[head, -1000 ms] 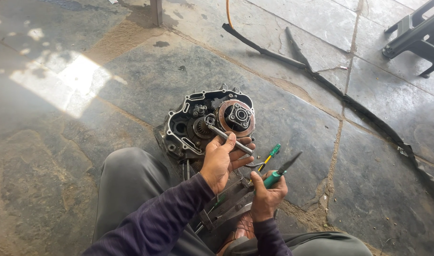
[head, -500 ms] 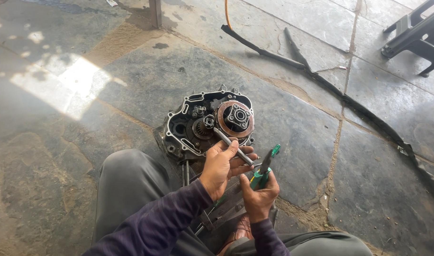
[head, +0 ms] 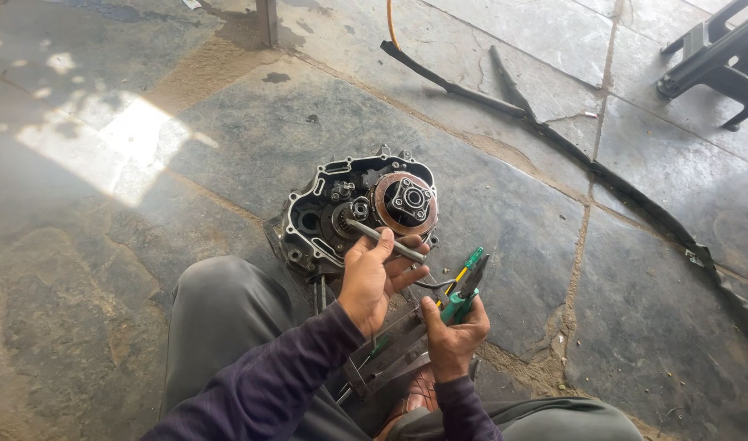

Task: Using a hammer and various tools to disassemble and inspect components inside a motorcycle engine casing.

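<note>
On the stone floor, between the seated person's knees, an open engine case [head: 353, 214] lies flat with its gears and a round, copper-coloured clutch [head: 405, 201] showing. The left hand [head: 372, 278] is closed around a metal socket wrench [head: 386, 242], whose far end sits down among the small gears at the case's middle. The right hand [head: 454, 335] is well back from the case, near the person's lap, gripping a pair of green-handled pliers [head: 465, 287] with the nose pointing up and away; a thin bent wire seems to run from them toward the left hand, though it is too fine to be sure. More flat tools [head: 388, 355] lie under the wrists.

The step in hand looks like work on a fastener beside the clutch, with the wrench seated and the pliers waiting. The next move calls for a steady turn on the wrench, kept square on its nut, and the case held from shifting on the slab.
</note>
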